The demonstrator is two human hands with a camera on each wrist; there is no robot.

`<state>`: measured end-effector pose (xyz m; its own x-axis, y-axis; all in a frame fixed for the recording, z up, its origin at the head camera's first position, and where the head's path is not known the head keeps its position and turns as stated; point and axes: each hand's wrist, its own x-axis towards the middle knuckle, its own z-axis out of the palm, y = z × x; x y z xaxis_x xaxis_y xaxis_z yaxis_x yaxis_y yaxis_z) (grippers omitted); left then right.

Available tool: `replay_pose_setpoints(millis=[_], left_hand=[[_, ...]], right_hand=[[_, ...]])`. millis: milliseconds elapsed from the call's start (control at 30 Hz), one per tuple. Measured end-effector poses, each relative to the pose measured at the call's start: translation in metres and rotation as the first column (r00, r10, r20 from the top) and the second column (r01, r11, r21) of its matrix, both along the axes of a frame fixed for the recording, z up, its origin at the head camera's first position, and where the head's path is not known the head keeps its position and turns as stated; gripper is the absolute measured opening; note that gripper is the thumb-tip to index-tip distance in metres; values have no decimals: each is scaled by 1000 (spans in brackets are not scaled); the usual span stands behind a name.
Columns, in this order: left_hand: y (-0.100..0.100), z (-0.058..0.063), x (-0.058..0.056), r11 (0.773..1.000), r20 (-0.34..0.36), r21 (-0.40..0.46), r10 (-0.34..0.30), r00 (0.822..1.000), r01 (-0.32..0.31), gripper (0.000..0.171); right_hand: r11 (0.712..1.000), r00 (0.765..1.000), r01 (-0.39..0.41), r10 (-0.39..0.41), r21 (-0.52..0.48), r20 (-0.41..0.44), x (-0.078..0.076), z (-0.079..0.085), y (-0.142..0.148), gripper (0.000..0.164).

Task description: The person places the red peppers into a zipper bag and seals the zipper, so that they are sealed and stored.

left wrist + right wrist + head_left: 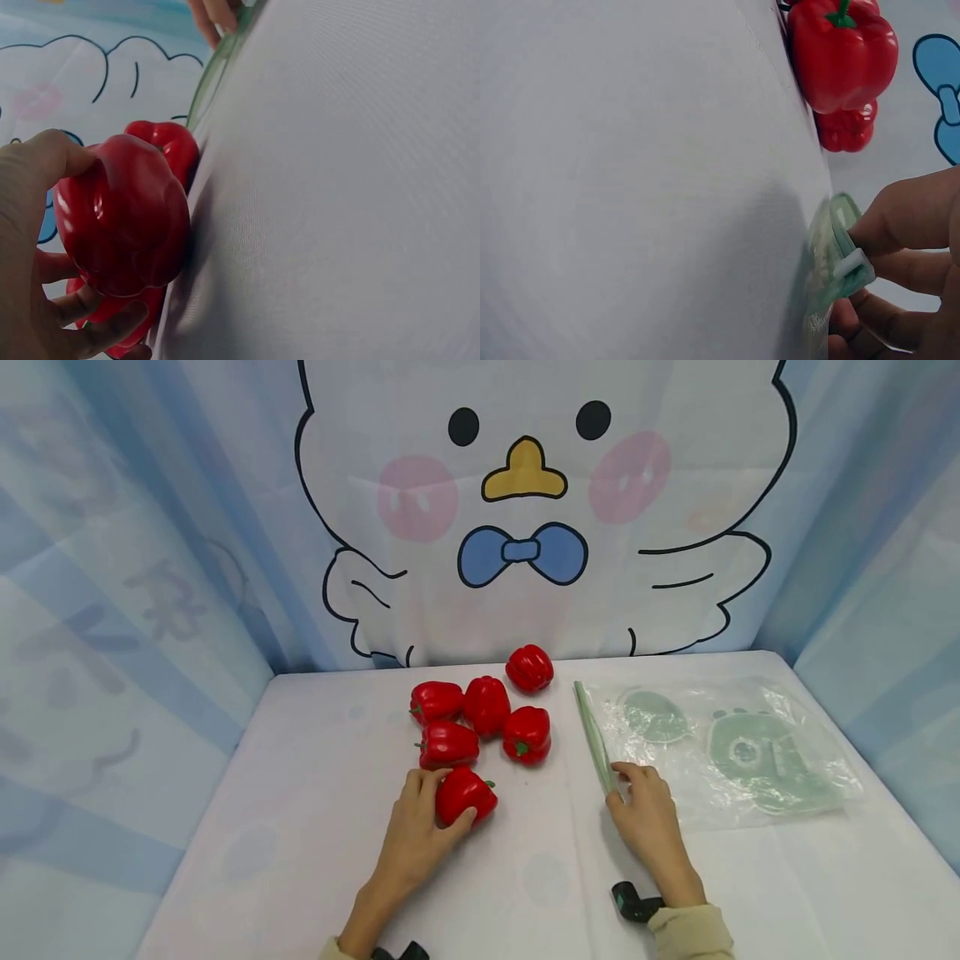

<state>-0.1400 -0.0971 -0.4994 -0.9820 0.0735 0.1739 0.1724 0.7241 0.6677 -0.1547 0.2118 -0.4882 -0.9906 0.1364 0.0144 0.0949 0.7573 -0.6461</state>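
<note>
My left hand (412, 839) grips the nearest red bell pepper (467, 797), thumb on one side and fingers round the other. In the left wrist view that bell pepper (124, 214) fills the space between thumb and fingers. My right hand (648, 818) pinches the left edge of a clear zip bag (693, 764) with green prints, close to the near end of its green zip strip (592, 735). A pale slider (853, 271) shows by the right fingertips in the right wrist view. The bag lies flat on the table.
Several more red bell peppers (486, 706) lie clustered just beyond my left hand, one farther back near the curtain. A white cloth covers the table (315, 827). Printed curtains (525, 610) stand behind it and at both sides.
</note>
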Motion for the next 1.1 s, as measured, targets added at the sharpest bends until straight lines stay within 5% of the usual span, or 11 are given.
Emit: replay_pose_setpoints(millis=[267, 833, 1100], left_hand=[[9, 2, 4, 989, 85, 144, -36, 996, 23, 62], [37, 23, -7, 962, 13, 260, -91, 996, 85, 64], [58, 27, -18, 950, 11, 285, -137, 990, 128, 65]], right_hand=[[999, 999, 32, -33, -44, -28, 6, -2, 6, 41], [999, 997, 38, -40, -37, -60, 7, 0, 6, 28], [994, 983, 55, -38, 90, -182, 9, 1, 4, 25]])
